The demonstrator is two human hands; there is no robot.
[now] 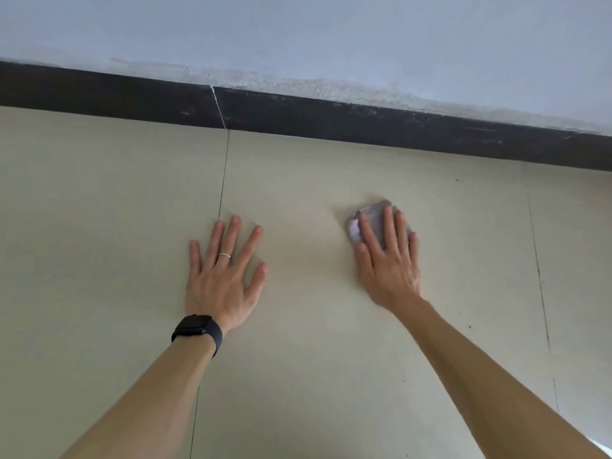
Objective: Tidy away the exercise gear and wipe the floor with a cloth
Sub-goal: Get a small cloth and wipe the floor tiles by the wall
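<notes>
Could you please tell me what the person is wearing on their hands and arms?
The left hand wears a thin silver ring, and a black smartwatch with a dark strap sits on its wrist. The right hand shows no jewellery. Both forearms are bare, no sleeves in view.

We see a dark skirting board slanting down to the right. Above it stands a pale blue-grey wall, its plaster rough and patchy just over the board. Below it lies a floor of large beige tiles, with thin dark grout lines running away from the board. A white joint cuts the board in line with one of them.
</notes>
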